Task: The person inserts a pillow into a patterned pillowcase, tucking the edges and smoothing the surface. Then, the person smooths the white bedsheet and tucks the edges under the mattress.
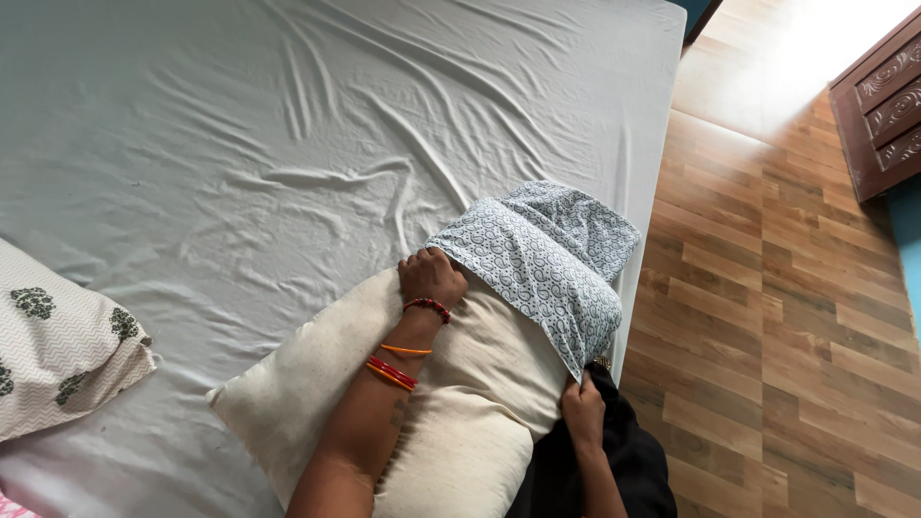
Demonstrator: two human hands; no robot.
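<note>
A cream pillow (pixel 451 412) lies on the bed near its right edge. A grey patterned pillowcase (pixel 547 259) covers its far end. My left hand (pixel 432 275), with red and orange bangles on the wrist, is closed on the near left edge of the pillowcase's opening. Low at the pillow's right side, my right hand (pixel 582 411) grips the other edge of the pillowcase.
The white wrinkled sheet (pixel 240 144) covers the bed. A second pillow (pixel 58 336) in a cream leaf-print case lies at the left. Dark clothing (pixel 614 470) is below my right hand. Wooden floor (pixel 767 288) runs along the right, with a carved dark wooden cabinet (pixel 883 105).
</note>
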